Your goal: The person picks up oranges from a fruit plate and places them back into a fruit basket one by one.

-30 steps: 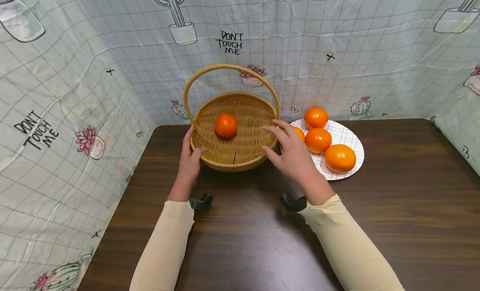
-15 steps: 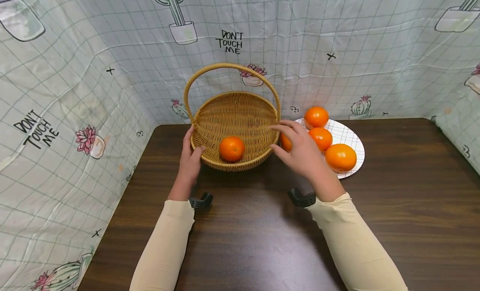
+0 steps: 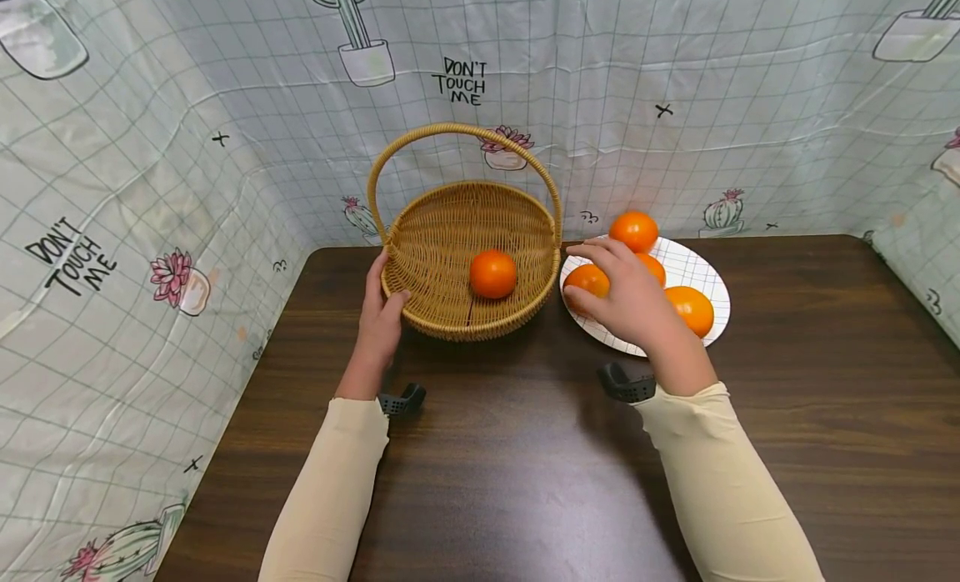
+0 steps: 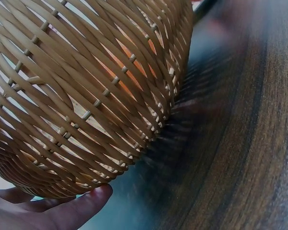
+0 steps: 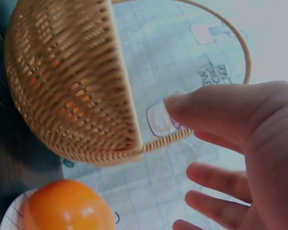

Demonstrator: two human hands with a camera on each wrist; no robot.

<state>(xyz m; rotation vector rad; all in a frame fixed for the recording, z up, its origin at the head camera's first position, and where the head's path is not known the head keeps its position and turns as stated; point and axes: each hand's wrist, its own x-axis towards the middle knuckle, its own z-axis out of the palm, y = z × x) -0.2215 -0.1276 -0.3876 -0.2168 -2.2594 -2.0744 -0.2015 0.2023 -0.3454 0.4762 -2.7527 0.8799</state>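
A wicker basket [image 3: 420,232] with a tall arched handle stands at the back of the table. One glossy orange [image 3: 492,273] lies inside it, right of the middle. My left hand [image 3: 378,323] holds the basket's left side, thumb near the front rim; in the left wrist view a fingertip [image 4: 102,191] lies against the weave. My right hand [image 3: 637,303] hovers over the plate's left part with fingers spread and nothing in them. Just under its thumb and fingers is another orange [image 3: 587,279], partly covered. The wicker shows orange through its gaps in both wrist views.
A white checked plate [image 3: 696,269] right of the basket bears several oranges, among them a back orange [image 3: 633,231] and a right orange [image 3: 693,310]. A patterned cloth [image 3: 600,107] hangs behind the dark wooden table [image 3: 495,457].
The orange in the basket has rolled toward the front, then back and right. My right hand has moved right, from over the basket's rim to above the plate. The left hand has stayed.
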